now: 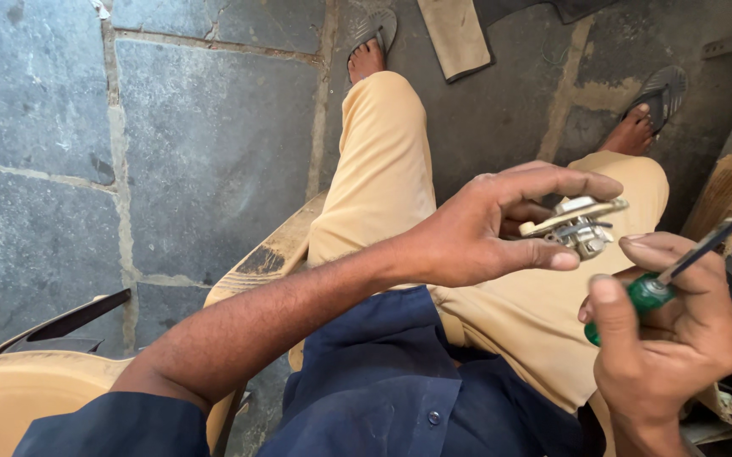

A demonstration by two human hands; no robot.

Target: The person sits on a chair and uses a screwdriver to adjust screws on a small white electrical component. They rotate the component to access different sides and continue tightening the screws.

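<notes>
My left hand holds a small electrical switch part with a cream plate and metal workings, pinched between thumb and fingers above my lap. My right hand grips a screwdriver by its green handle, low at the right. Its dark shaft slants up to the right, away from the switch part. The two hands are close together but apart.
I sit on a tan plastic chair over a grey stone floor. My legs in tan trousers stretch forward, feet in sandals. A cardboard box and cluttered items stand at the right edge.
</notes>
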